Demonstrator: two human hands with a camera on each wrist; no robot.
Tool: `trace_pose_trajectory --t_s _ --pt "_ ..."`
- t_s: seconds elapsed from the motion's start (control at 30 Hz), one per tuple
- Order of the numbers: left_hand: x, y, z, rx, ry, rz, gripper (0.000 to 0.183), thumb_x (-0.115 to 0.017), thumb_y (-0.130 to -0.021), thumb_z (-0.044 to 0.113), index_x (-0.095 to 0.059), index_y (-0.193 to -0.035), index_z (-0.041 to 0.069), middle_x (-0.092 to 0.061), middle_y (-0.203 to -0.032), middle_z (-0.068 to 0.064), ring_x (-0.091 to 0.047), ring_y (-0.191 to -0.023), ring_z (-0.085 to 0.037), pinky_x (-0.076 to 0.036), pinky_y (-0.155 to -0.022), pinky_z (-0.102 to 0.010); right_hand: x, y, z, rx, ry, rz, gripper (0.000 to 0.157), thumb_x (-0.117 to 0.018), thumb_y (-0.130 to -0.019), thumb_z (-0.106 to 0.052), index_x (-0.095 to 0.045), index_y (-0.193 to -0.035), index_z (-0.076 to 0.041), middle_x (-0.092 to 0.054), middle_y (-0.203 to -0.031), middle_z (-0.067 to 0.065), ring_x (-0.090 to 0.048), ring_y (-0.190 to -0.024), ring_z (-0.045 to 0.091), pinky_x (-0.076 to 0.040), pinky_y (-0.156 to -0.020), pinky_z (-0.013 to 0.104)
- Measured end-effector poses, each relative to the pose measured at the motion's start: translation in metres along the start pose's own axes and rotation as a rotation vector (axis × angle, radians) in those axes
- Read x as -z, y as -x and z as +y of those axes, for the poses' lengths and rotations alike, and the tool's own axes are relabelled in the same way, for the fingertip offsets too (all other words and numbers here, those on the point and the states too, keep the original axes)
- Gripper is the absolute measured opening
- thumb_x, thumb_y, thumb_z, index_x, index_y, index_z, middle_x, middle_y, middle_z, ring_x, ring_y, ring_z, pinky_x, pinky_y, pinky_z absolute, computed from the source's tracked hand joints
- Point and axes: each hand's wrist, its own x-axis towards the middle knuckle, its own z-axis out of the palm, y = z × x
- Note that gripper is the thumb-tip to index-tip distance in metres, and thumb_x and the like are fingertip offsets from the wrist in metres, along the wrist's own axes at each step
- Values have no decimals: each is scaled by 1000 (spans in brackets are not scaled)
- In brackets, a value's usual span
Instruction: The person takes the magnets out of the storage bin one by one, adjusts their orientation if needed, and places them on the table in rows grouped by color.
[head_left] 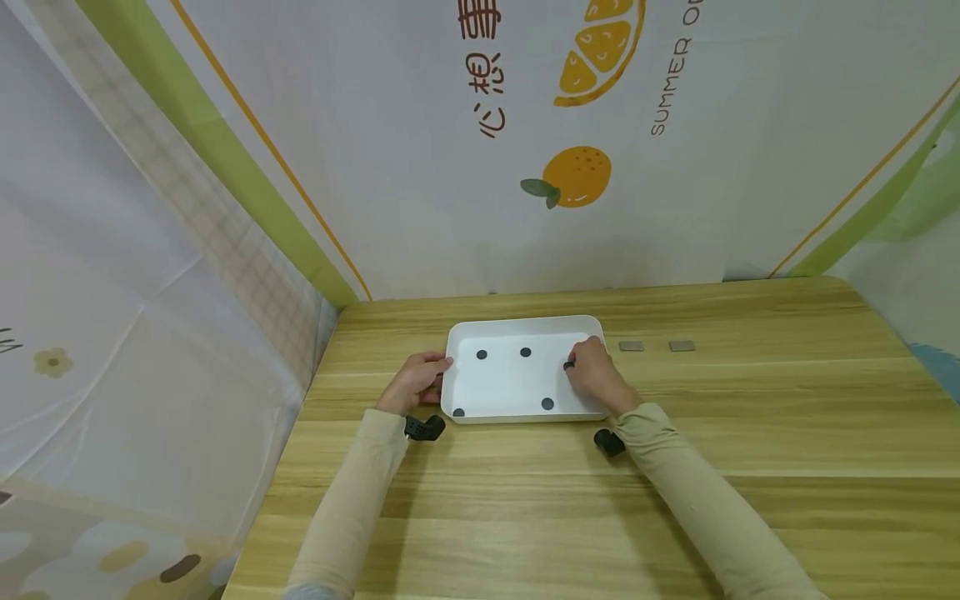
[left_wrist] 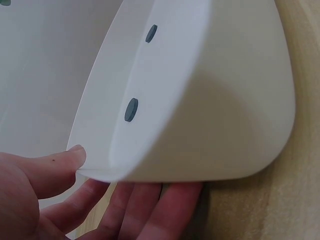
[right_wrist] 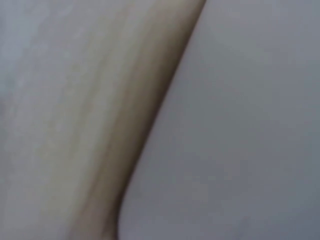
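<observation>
Your left hand (head_left: pixel 415 382) grips the left rim of the white tray (head_left: pixel 502 383) on the surface (head_left: pixel 517 517); your right hand (head_left: pixel 597 373), inside its right end, appears to pinch a dark disc (head_left: pixel 568 365). Raising the left rim could tilt the tray and send discs sliding. Counted: one tray; five discs, all within it; two grey tiles (head_left: pixel 631 346) beside it, right.

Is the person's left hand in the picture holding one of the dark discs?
No, the left hand grips the white tray by its left end instead.
</observation>
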Motion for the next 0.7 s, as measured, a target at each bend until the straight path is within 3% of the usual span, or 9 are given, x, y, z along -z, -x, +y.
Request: trace_pose_trajectory --t_s 0.7 --pt "0 -4 -2 -11 -6 3 44 -51 -101 22 -44 -141 3 -61 -118 -16 -64 -80 -17 -59 -67 -35 1 4 -1 61 -3 13 5 -61 -83 0 -61 -87 2 -54 -96 19 -48 -89 29 -43 -79 40"
